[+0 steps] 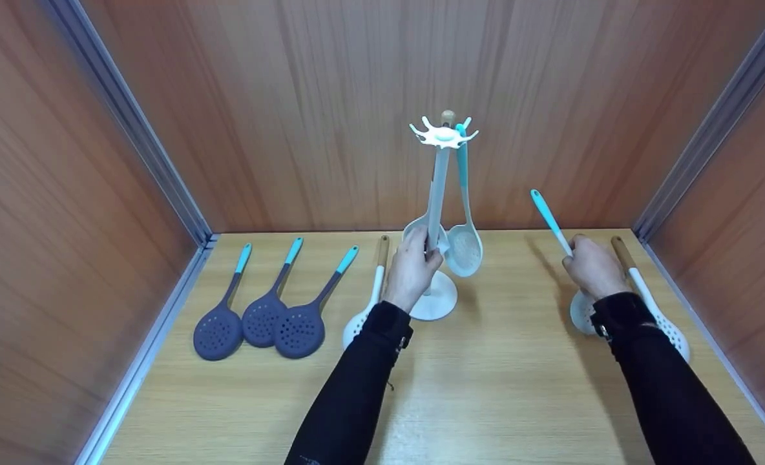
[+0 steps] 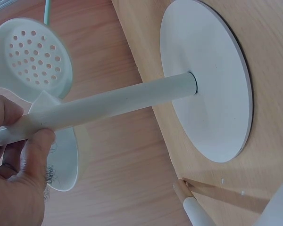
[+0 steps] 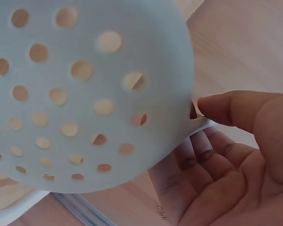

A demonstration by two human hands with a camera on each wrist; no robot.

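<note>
Soft shadows on the tabletop (image 1: 499, 387), light apparently from overhead.

long black sleeves (image 1: 347, 394), snug dark wrist straps (image 1: 390, 321), bare hands (image 1: 411, 271)

Right hand (image 3: 238, 162) grips pale skimmer (image 3: 80, 96) at its neck, thumb on one side, fingers (image 3: 198, 155) on the other. Round-holed head fills upper left. Wood-grain panel (image 3: 240, 52) behind. White rim (image 3: 21, 209), cropped, lower left.

From my screen I can read no words or numbers; a small pale mark (image 1: 309, 460) on the left sleeve (image 1: 345, 405) is illegible.
</note>
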